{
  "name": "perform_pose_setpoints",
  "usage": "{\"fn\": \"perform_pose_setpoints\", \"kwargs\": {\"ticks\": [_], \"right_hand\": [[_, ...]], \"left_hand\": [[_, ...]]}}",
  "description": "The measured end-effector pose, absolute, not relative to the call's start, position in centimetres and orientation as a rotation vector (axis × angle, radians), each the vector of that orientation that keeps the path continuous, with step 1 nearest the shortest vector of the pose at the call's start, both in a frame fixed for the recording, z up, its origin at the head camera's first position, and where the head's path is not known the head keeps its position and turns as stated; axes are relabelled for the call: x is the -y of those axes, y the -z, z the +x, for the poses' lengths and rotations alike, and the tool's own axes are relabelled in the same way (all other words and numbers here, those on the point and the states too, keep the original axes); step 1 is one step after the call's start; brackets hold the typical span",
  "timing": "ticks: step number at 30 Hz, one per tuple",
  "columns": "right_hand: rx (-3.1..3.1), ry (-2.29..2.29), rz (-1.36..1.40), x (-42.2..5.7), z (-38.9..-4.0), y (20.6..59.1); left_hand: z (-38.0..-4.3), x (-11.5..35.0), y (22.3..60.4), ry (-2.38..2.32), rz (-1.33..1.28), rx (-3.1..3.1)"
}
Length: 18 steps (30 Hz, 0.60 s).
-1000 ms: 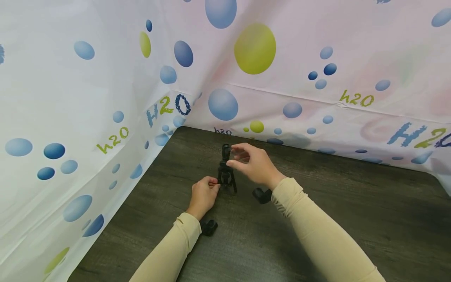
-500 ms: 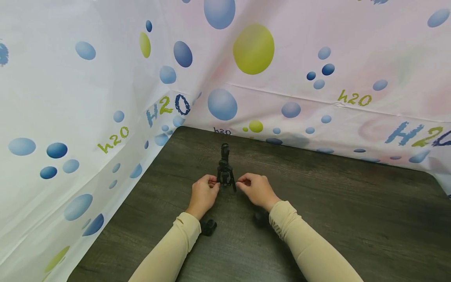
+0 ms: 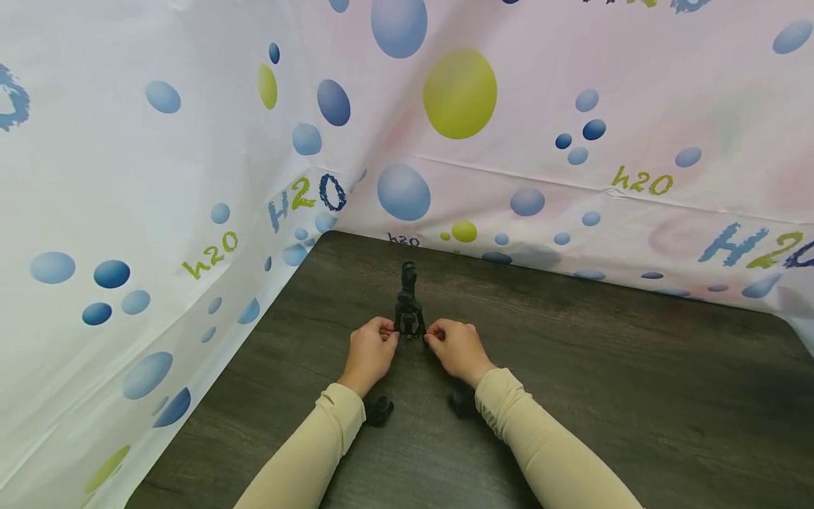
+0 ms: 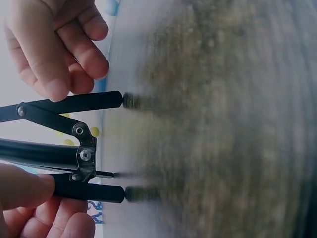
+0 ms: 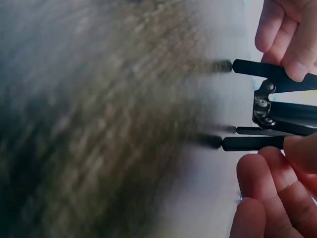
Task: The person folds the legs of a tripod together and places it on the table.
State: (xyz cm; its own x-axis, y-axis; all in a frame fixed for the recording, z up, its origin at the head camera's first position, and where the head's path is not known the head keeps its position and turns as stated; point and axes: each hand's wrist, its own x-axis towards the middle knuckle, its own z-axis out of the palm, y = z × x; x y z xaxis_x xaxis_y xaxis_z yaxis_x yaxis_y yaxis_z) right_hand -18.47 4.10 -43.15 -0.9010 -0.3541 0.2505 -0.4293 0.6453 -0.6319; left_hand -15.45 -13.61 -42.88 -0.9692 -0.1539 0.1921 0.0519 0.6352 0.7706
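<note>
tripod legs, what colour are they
Black; the tripod legs show best in the left wrist view.

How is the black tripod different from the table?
The tripod is narrow and upright; the table is wide and flat. The tripod is mostly black, while the table is brownish-grey with wood grain. The left hand and right hand pinch the tripod by its legs; neither grips the table. Both tripod and table are dark.
</note>
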Motion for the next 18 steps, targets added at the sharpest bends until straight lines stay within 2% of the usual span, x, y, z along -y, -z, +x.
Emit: {"fn": "perform_pose_setpoints", "kwargs": {"ticks": [18], "right_hand": [[2.753, -1.073, 0.609, -3.31, -18.76, 43.48]], "left_hand": [[-15.73, 13.73, 43.09, 1.225, 0.066, 2.611]]}}
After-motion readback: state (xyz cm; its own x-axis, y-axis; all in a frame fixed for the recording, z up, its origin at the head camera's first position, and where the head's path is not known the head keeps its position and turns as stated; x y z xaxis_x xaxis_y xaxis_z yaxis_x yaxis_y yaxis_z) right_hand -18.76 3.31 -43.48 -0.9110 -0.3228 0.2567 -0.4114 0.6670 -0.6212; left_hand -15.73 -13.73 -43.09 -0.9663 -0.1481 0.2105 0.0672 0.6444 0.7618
